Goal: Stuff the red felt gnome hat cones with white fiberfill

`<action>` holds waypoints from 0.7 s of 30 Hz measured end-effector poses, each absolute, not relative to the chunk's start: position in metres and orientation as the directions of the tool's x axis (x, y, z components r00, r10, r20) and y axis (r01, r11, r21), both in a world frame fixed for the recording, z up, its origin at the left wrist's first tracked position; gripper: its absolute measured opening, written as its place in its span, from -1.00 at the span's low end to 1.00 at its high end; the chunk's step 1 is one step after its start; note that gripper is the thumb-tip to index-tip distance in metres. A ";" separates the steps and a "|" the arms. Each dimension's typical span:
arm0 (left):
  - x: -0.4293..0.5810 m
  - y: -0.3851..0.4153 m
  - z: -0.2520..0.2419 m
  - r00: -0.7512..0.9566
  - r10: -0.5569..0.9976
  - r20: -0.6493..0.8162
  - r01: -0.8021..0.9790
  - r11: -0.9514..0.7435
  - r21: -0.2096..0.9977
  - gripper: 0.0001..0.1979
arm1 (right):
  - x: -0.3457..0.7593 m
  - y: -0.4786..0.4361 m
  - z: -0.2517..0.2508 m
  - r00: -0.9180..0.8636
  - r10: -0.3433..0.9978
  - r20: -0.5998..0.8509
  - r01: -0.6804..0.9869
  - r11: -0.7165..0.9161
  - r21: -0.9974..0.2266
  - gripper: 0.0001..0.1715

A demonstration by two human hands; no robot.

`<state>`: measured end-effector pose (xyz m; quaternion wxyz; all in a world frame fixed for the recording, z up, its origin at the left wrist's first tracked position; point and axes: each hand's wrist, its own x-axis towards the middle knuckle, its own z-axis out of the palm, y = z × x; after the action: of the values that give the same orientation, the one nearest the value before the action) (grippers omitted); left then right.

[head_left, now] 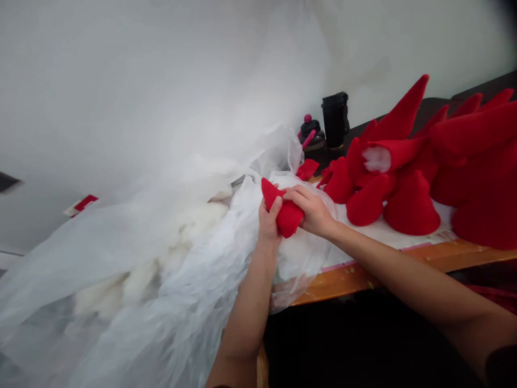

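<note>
From where I stand, a wooden table runs off to the right, its orange-brown front edge bare and slightly worn, a white sheet spread over the top with a thin pink line along the near side. Behind its far edge lies a darker surface, and beyond that a plain pale wall.

Above the table's left end, the person holds a small red felt cone, its point tilted up and leftward. The left hand is closed round it, thumb pressed on the front; the right hand grips its other side with bent fingers.

A big, crumpled plastic bag spills over the table's left end and near-left corner and fills the space to the left, with off-white stuffing showing in it. Along the right of the top crowd more red cones, several standing close to the front edge; one lies on its side, white filling at its mouth. Past the far edge stand a black tumbler and, just beside it, a dark bottle with pink trim.
</note>
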<state>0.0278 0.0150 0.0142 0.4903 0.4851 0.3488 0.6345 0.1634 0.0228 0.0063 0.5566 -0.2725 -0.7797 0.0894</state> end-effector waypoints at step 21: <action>0.045 0.007 0.014 -0.045 0.958 0.283 -0.376 -0.279 0.884 -0.52 | 0.159 0.024 0.006 0.017 0.669 0.743 0.094 0.739 -0.667 -0.84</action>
<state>0.0454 0.0070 0.0142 0.5123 0.4638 0.3135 0.6513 0.1589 0.0240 0.0061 0.6531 -0.2865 -0.6656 0.2201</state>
